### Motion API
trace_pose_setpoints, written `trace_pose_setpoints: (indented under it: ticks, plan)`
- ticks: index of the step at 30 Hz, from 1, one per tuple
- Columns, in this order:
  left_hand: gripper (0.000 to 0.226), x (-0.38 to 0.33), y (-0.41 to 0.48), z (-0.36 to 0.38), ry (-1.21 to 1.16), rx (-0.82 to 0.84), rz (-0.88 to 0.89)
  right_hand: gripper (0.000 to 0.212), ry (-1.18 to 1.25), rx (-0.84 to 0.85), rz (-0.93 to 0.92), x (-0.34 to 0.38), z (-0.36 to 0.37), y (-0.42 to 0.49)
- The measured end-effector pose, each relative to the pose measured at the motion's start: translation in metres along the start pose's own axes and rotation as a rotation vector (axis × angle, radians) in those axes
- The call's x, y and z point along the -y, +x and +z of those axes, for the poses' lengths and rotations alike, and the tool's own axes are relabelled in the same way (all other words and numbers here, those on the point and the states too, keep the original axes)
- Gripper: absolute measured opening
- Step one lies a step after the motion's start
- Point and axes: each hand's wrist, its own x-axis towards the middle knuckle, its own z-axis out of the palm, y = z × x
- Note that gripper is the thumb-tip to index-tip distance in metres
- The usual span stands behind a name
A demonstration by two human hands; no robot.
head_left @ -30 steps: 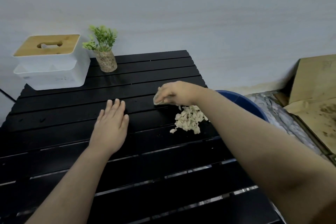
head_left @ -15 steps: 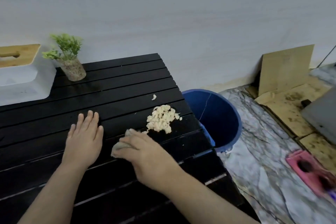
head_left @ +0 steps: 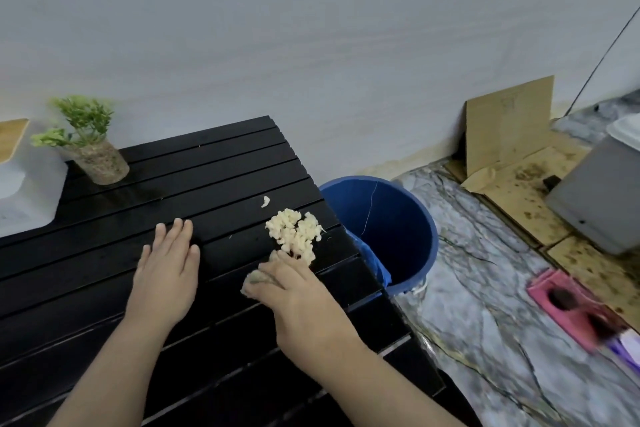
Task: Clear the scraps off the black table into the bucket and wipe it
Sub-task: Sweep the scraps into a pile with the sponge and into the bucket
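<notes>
Black slats form the surface (head_left: 214, 184), which fills the lower left of the frame. Left hand (head_left: 165, 274) lies flat on the slats, palm down, fingers together and extended, holding nothing. Right hand (head_left: 298, 291), at centre, is closed around a greyish cloth (head_left: 254, 279) pressed to the surface, its fingertips touching the near edge of a pile of pale scraps (head_left: 294, 230). The pile sits close to the right edge of the surface; one stray scrap (head_left: 265, 201) lies just above it in the frame, apart from the pile. Right of centre, a blue bucket (head_left: 408, 229) stands on the marbled floor (head_left: 485, 305) just beside that edge, its mouth open upward. At upper left, a small potted plant (head_left: 91, 149) stands on the surface beside a white box (head_left: 31, 191).
</notes>
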Motion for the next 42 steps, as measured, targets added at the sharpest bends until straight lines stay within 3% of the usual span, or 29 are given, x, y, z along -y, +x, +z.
trace_pose_setpoints:
  ticks: [5, 9, 11, 13, 15, 19, 25, 29, 32, 37, 42]
  plan:
    - [0.049, -0.025, 0.008, 0.015, -0.003, 0.043, 0.015, 0.04, 0.01, 0.001, 0.037, -0.02, -0.025, -0.019]
    - [0.051, -0.034, 0.009, 0.026, 0.108, 0.05, 0.034, 0.037, 0.5, -0.102, 0.282, -0.055, -0.068, 0.006]
    - [0.052, -0.034, 0.009, 0.03, 0.159, 0.028, 0.036, 0.038, 0.605, -0.198, 0.317, -0.071, -0.077, 0.037]
    - [0.053, -0.032, 0.009, 0.032, 0.156, 0.01, 0.031, 0.035, 0.598, -0.175, 0.306, -0.085, -0.075, 0.083]
    - [0.053, -0.031, 0.01, 0.032, 0.144, 0.007, 0.032, 0.031, 0.576, -0.029, 0.283, -0.093, -0.064, 0.133]
    - [0.054, -0.029, 0.011, 0.035, 0.151, -0.014, 0.031, 0.022, 0.254, 0.286, 0.101, -0.102, -0.03, 0.196]
    - [0.052, -0.03, 0.012, 0.035, 0.134, -0.022, 0.029, 0.025, 0.219, 0.626, -0.093, -0.097, -0.041, 0.189]
    - [0.052, -0.03, 0.011, 0.035, 0.149, -0.022, 0.032, 0.025, 0.131, 0.741, -0.235, -0.098, -0.056, 0.158]
    - [0.053, -0.03, 0.012, 0.036, 0.152, -0.017, 0.031, 0.025, 0.132, 0.765, -0.213, -0.105, -0.071, 0.148]
    - [0.052, -0.029, 0.012, 0.035, 0.146, -0.013, 0.036, 0.03, 0.253, 0.5, -0.039, -0.112, -0.076, 0.153]
    - [0.053, -0.026, 0.013, 0.036, 0.13, -0.022, 0.05, 0.03, 0.201, 0.538, -0.028, -0.121, -0.071, 0.143]
